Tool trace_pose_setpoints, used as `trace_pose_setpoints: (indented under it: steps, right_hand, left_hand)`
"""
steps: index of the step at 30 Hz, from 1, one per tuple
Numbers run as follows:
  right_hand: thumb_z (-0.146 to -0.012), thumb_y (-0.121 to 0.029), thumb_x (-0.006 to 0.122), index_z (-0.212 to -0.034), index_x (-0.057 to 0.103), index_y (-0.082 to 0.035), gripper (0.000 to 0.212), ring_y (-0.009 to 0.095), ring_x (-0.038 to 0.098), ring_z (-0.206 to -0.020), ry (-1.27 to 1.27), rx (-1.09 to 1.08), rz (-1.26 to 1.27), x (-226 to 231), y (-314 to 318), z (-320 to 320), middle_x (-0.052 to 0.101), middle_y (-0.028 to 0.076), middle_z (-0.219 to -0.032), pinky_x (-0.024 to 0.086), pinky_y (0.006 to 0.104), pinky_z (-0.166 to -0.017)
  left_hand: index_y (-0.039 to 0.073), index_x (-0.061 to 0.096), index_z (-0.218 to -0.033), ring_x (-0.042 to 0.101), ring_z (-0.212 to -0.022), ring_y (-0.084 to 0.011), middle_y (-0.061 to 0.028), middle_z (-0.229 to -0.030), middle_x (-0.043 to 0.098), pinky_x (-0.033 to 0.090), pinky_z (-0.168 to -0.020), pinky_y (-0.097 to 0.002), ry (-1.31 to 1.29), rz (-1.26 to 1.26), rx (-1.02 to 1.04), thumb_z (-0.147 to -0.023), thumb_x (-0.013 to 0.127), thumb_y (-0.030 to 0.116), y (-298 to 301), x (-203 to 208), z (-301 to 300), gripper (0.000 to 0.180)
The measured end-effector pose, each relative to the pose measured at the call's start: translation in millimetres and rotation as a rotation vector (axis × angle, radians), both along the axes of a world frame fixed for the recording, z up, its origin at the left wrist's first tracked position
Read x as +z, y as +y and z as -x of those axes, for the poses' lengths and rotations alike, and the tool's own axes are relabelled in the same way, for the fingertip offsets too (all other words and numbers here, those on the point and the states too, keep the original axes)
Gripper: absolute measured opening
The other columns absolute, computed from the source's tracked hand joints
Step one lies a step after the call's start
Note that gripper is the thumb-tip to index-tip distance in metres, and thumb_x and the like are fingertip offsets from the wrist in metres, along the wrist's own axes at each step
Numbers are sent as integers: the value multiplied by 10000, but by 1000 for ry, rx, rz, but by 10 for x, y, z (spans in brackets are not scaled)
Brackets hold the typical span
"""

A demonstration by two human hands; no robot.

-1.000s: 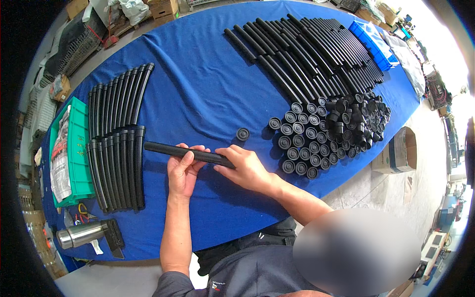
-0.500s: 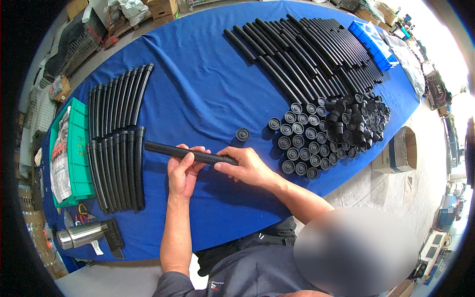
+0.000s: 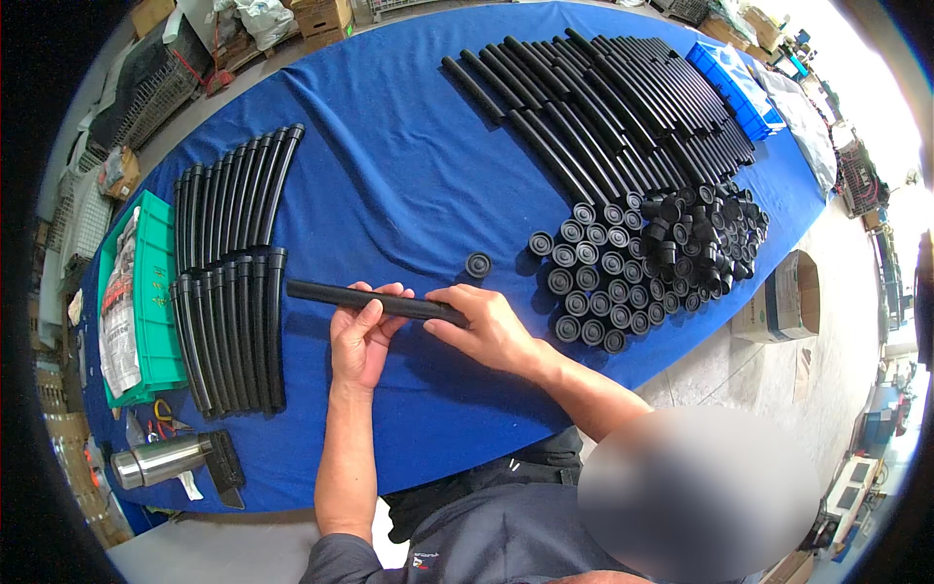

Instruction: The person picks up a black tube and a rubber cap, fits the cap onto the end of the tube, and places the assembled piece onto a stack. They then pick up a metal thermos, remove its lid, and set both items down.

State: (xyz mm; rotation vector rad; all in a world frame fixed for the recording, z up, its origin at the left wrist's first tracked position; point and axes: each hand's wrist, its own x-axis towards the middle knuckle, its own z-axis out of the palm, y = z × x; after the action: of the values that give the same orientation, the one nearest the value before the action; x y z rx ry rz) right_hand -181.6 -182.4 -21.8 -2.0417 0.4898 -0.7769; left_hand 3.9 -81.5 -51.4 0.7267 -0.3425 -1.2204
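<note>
A black tube (image 3: 336,296) lies nearly level across both my hands, above the blue cloth. My left hand (image 3: 364,336) grips it around the middle, thumb on top. At its right end, my right hand (image 3: 479,323) is closed over the tube, and my fingers hide that tip. One round black cap (image 3: 478,265) stands alone on the cloth just beyond my right hand. To the right are several more black caps (image 3: 587,277), some upright in rows and others heaped. Two rows of black tubes with capped far ends (image 3: 229,331) lie at the left.
Loose black tubes (image 3: 584,107) cover the far right of the blue-covered table (image 3: 379,175), beside a blue crate (image 3: 732,90). A green crate (image 3: 161,302) stands at the left edge. Nearer are a steel flask (image 3: 161,461) and pliers (image 3: 167,419). A cardboard box (image 3: 778,304) sits on the floor.
Almost nothing differs. My right hand has shifted slightly at the tube's end, and the tube stays in both hands.
</note>
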Motion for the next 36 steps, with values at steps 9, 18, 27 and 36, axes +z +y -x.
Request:
trace_pose_setpoints:
  steps: [9,18,27,36]
  right_hand:
    - [-859,-172,709,-1122,629,-9,319,352,660,-801,340,77,-730,307,-7,29,646,199,-921,536,401,-667]
    - [-862,-207,716,-1113,630,13,344,306,681,-751,-21,15,10,-38,2,9,665,173,-850,536,389,-668]
    - [-869,-223,713,-1101,637,19,344,275,681,-699,-22,-62,92,-78,18,10,669,164,-819,530,365,-608]
    - [-893,-277,701,-1085,639,23,361,186,652,-578,-131,-52,112,-97,-22,-50,653,99,-716,511,318,-527]
  left_hand:
    - [58,552,-1082,660,-1064,-361,-236,-1113,660,617,-852,-415,25,-3,10,-926,620,30,15,15,-9,172]
    - [70,555,-1072,664,-1053,-364,-233,-1094,666,614,-856,-420,23,-35,16,-921,626,30,-1,39,1,172]
    - [59,545,-1139,661,-1066,-362,-232,-1126,663,597,-879,-443,-23,-55,15,-953,595,77,0,-11,1,194]
    - [51,538,-1088,671,-1037,-363,-226,-1093,663,603,-880,-436,23,-42,18,-941,607,50,-18,69,31,163]
